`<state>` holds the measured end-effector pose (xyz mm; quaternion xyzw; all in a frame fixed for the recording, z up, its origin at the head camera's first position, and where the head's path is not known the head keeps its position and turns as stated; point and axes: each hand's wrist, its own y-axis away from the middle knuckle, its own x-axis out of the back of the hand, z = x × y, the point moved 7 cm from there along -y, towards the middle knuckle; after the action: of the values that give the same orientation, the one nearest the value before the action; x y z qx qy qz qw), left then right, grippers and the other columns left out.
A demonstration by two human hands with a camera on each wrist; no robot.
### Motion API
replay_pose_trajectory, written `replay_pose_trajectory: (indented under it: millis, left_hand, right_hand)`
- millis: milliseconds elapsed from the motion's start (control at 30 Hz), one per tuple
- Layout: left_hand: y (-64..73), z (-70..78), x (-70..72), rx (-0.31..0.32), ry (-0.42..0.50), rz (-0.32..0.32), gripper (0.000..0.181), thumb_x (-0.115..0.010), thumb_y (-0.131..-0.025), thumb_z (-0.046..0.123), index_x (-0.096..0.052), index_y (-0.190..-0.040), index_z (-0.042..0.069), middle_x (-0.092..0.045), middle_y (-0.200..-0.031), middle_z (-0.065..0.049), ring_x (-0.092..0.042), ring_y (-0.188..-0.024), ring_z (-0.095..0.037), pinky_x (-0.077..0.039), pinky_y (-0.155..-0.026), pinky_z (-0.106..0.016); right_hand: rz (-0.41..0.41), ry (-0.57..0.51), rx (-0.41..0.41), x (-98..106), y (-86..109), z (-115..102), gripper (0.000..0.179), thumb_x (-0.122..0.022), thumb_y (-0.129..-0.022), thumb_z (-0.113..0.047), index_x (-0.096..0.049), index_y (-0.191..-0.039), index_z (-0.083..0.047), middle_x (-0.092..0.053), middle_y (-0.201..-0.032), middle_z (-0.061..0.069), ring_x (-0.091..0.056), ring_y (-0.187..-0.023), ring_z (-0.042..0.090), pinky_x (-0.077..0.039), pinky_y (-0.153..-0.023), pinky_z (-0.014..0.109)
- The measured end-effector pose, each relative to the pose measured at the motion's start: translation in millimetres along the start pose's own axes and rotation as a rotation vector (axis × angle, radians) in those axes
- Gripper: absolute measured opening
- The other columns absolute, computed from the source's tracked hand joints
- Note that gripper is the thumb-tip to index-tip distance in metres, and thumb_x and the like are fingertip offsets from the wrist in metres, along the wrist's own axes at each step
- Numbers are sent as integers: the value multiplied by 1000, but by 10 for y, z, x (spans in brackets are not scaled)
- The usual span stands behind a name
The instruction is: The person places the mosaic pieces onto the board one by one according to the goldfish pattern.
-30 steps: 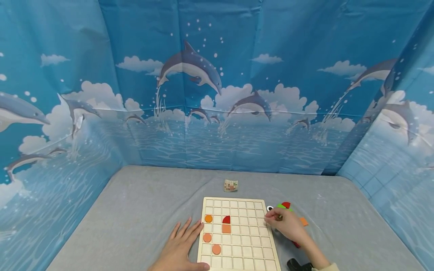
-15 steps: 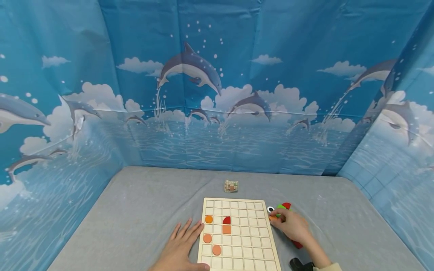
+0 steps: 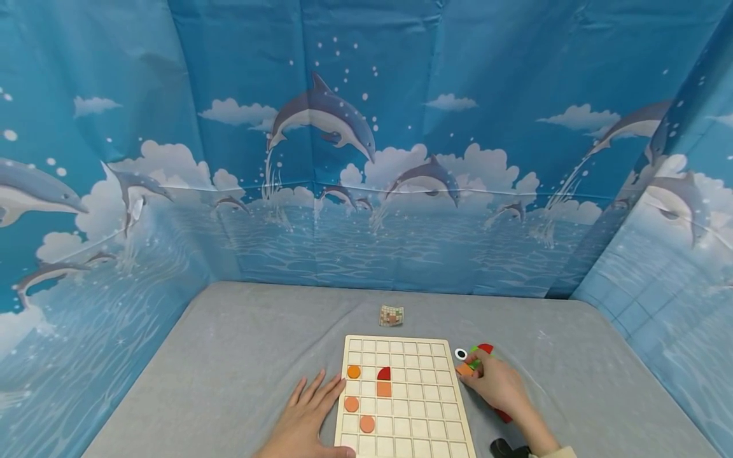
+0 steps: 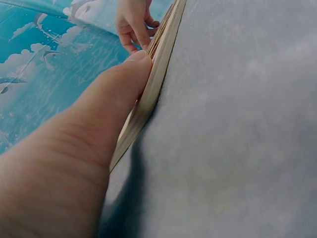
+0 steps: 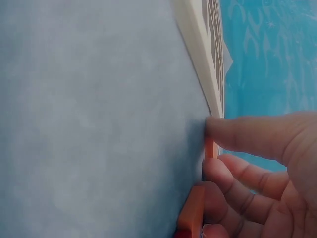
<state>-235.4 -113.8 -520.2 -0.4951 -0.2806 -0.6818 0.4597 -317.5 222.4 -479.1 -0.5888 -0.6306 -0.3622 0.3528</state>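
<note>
My left hand [image 3: 306, 416] lies flat at the left edge of a pale wooden grid board [image 3: 420, 410], fingers straight and spread on the grey cloth-covered desk [image 3: 258, 331], fingertips at its side and thumb over the rim nearer me, I judge to stop it sliding. My right hand [image 3: 497, 385], just beyond the board's right edge, pinches an orange piece [image 5: 210, 148] by its edges between thumb and forefinger; that grip probably suits something so thin and leaves its face uncovered. Near my lower fingers is a second orange piece [image 5: 192, 210]; I cannot tell whether I touch it. Around this hand lie a white ring piece with a black centre [image 3: 460, 354], a green piece [image 3: 476, 364] and a red piece [image 3: 485, 348], close enough, I think, to reach without stretching. On the board, towards the left, a red quarter-circle [image 3: 383, 373] sits directly far of an orange square [image 3: 383, 388], each in its own cell; three orange discs [image 3: 352, 404] sit further left, two in the outermost column. Beyond the far edge lies a small patterned card [image 3: 392, 315], presumably placed there to be seen unobstructed.
</note>
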Motion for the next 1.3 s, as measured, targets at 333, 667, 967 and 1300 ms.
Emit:
replay_pose_trajectory:
  millis: [333,667,967,1300]
  left_hand:
    - [13,27,22,-29,-22,40,107,-49,-70,84,-29,-151,17,-29,-153,2,-20,-140,-29,-13,-108,-53]
    - [23,31,38,-29,0,40,107,-50,-71,83,-29,-151,16,-30,-152,1,-21,-140,-30,-15,-108,-55]
    - [19,30,26,-37,-1,38,106,-51,-71,82,-28,-151,16,-29,-153,1,-21,-140,-30,-16,-108,-55]
    - [19,32,32,-27,-13,32,107,-50,-71,83,-28,-152,17,-29,-153,2,-20,-140,-29,-16,-108,-55]
  right_hand:
    - [18,1,24,16,36,-21,20,-77,-79,-17,-65,-94,-9,-48,-62,-2,-44,-52,14,-33,-47,28]
    - [-6,23,1,27,97,-12,19,-80,-77,-23,-66,-86,-13,-48,-66,-2,-43,-57,15,-33,-51,29]
    - [-4,43,-3,49,133,-21,23,-81,-76,-25,-66,-87,-12,-50,-68,-4,-45,-61,14,-36,-54,30]
    - [-1,50,38,40,166,-35,23,-80,-76,-18,-60,-86,-17,-54,-73,-5,-50,-65,12,-42,-57,33]
